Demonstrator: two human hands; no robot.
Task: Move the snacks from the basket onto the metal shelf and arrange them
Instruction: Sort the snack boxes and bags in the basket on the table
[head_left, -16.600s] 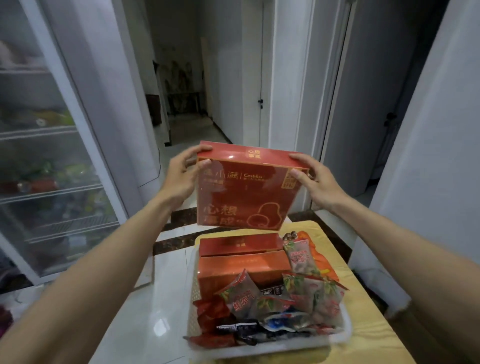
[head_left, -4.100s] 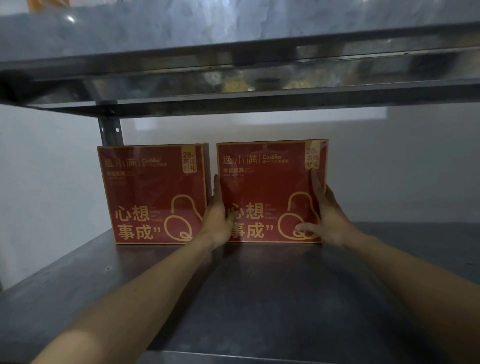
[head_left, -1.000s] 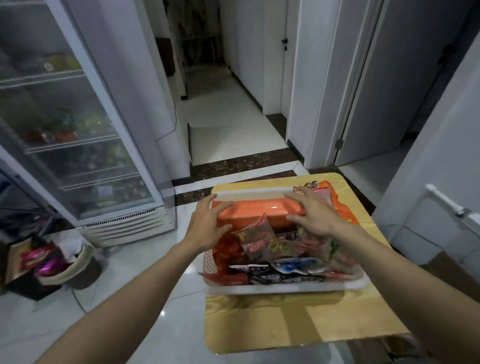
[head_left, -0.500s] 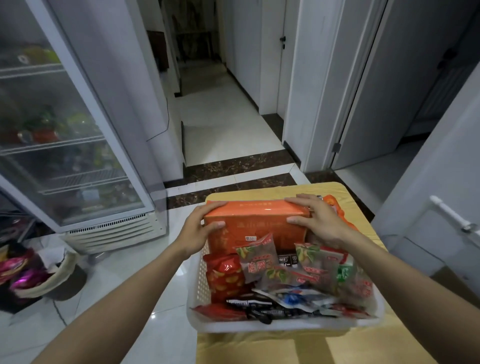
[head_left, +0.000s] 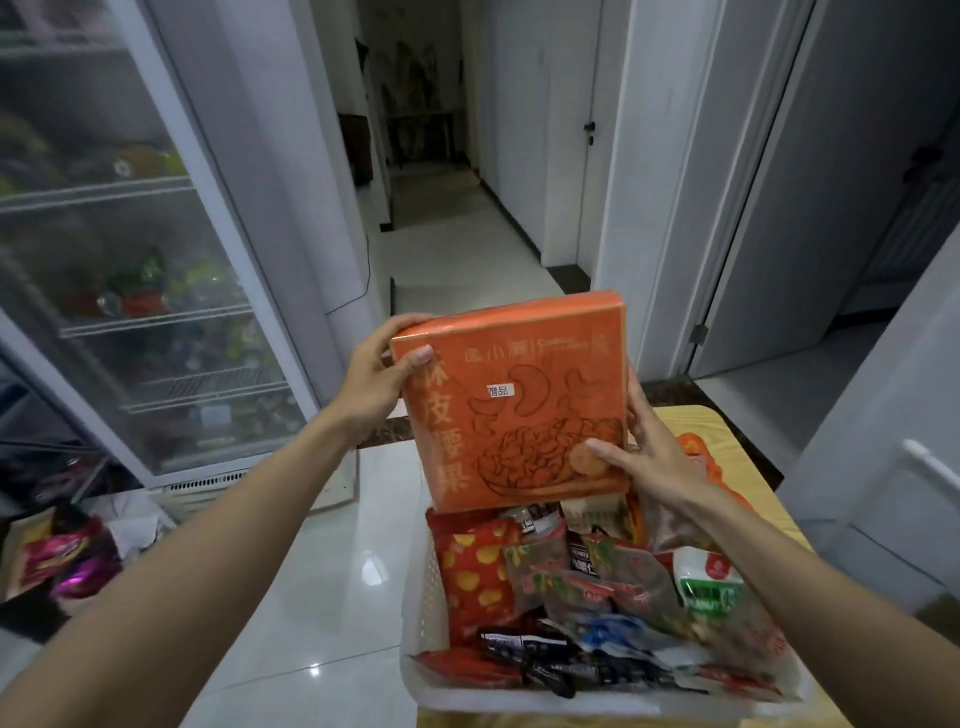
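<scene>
**Orange box lifted, most snacks left in the basket**

The white basket (head_left: 422, 587) sits at the left edge of the yellow tabletop (head_left: 727, 431), heaped with small snack packets (head_left: 597, 587). Just above its far end, the orange cashew box (head_left: 519, 410) is held upright. The left hand (head_left: 374, 387) grips its upper left corner and the right hand (head_left: 649, 460) its lower right edge. The metal shelf is out of view, so most of the job seems to remain.

Two bare forearms (head_left: 218, 535), bare left hand (head_left: 371, 384), bare right hand (head_left: 652, 462), short fingernails (head_left: 423, 356)
</scene>
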